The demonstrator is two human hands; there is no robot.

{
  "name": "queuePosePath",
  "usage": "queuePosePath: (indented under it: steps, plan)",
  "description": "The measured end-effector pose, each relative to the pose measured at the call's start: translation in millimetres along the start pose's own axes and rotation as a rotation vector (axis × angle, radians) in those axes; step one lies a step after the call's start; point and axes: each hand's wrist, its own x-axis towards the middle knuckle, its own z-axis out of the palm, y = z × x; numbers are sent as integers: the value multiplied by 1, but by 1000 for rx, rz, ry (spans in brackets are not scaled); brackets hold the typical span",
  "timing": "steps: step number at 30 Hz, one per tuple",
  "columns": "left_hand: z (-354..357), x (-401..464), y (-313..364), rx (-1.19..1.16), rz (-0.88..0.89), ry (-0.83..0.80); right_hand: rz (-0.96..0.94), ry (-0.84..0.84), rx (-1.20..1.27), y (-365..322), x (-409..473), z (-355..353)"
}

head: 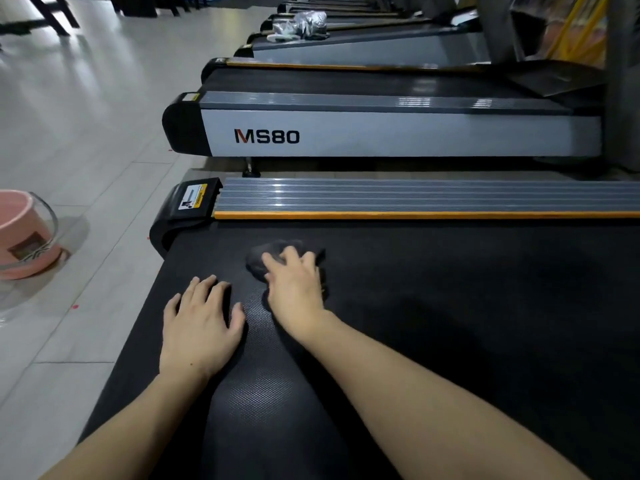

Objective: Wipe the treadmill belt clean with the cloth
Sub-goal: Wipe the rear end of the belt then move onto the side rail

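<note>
- One treadmill belt point(450, 323) lies under me, black and dimpled, running off to the right.
- One cloth point(258, 259), dark and bunched, sits on the belt near its rear end cap point(188, 216), a little in from the orange-edged side rail point(415, 199).
- Two hands, both mine. My right hand point(296, 289) is on top of the cloth, fingers curled down over it and pressing it to the belt; that grip holds the cloth and nothing else.
- My left hand point(199, 327) lies flat on the belt just beside the cloth, on the side toward the belt's end, fingers straight and spread, holding nothing.
- One pink bucket point(24, 237) with a wire handle stands on the tiled floor point(86, 150), well apart from the belt's end; I cannot tell what is in it.
- Beyond the side rail a second treadmill marked MS80 point(266, 136) stands parallel, and more treadmills line up behind it; I cannot count them surely.
- One crumpled plastic bundle point(304, 24) rests on a far treadmill; its contents are too blurred to tell.
</note>
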Motion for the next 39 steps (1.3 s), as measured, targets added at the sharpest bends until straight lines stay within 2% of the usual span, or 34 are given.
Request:
queuePosePath:
  steps: [2, 4, 7, 9, 12, 13, 15, 18, 21, 23, 27, 29, 31, 33, 36, 39]
  plan:
    - [0, -1, -2, 4, 9, -4, -190, -55, 57, 8, -5, -6]
    - [1, -1, -2, 7, 20, -10, -185, 3, 33, 55, -6, -20]
    - [0, 0, 0, -1, 4, -20, 9, 173, -48, 149, -17, -44]
    - [0, 0, 1, 2, 0, -24, 172, 203, -71, 183, -32, -61]
    - [0, 1, 1, -1, -6, -31, 484, 206, -145, 153, -26, -47]
    - [0, 0, 1, 1, -7, -27, 503, 188, -149, 125, -20, -38]
    - [-1, 0, 2, -6, -5, -19, 336, 145, -74, 54, -14, -14]
    - [-3, -2, 1, -8, -8, -21, -50, 4, 46, -30, -27, 7]
    - [-2, -2, -1, -16, -3, -15, -214, -6, 95, -3, -23, -3]
    - [-2, -2, -1, -19, -5, -10, -142, 80, 71, 53, -20, -13]
    - [-1, -1, 2, -15, -10, -10, 130, 198, -22, 159, -31, -48]
    - [-1, 0, 3, -11, -9, -19, 308, 215, -64, 161, -32, -48]
    - [-1, -1, 2, -12, -17, -25, 461, 224, -138, 120, -26, -34]
    - [-2, -1, 2, -12, -15, -31, 333, 184, -127, 60, -27, -18]
    - [-3, 0, 0, -21, -8, -20, -73, 77, 36, -4, -50, 2]
    - [-8, -3, 2, -38, -2, -5, -265, 79, 88, 26, -52, -13]
